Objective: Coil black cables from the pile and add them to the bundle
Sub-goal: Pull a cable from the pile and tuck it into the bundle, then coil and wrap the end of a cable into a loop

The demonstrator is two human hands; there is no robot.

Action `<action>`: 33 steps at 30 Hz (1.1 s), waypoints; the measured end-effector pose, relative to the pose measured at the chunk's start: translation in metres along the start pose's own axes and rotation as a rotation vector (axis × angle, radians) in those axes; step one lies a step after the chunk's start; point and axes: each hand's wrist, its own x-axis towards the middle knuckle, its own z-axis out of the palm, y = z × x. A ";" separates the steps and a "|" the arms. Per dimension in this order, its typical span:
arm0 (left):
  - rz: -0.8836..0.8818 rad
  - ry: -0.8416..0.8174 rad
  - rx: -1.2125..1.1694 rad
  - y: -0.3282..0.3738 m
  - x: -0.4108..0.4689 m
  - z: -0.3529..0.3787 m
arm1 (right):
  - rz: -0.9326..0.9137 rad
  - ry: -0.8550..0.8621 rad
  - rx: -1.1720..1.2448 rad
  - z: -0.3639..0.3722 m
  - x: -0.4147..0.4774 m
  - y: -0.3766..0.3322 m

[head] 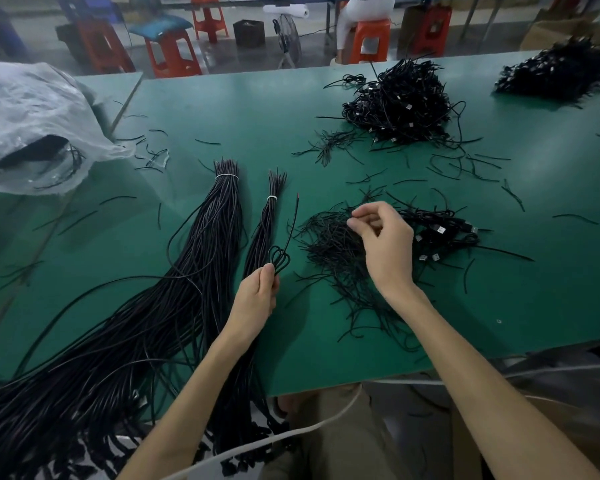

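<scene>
Over the near edge of a green table (239, 109), whose far half lies mostly bare, a person's left hand (257, 292) pinches a looped black cable (278, 258) just beside the tied bundle (264, 223). The right hand (383, 244) hovers with fingers curled over the loose pile (326, 247); whether it holds a strand cannot be told.

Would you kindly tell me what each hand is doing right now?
Left hand: gripping a coiled cable.
Right hand: fingers pinched over the loose ties; whether it holds one cannot be told.

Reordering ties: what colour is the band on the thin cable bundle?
White band on the thin cable bundle, clearest in the head view.
</scene>
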 end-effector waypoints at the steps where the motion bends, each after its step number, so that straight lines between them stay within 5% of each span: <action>1: 0.003 0.000 -0.003 0.000 0.000 0.000 | 0.033 0.018 0.108 0.001 0.000 -0.008; 6: 0.034 -0.008 -0.005 -0.004 0.003 0.000 | 0.168 -0.066 0.611 0.012 -0.017 -0.038; 11: 0.059 -0.014 -0.004 -0.007 0.004 0.001 | 0.211 -0.182 0.810 0.041 -0.048 -0.047; 33: 0.056 -0.033 -0.081 -0.011 0.005 0.001 | 0.291 -0.178 0.661 0.058 -0.083 -0.018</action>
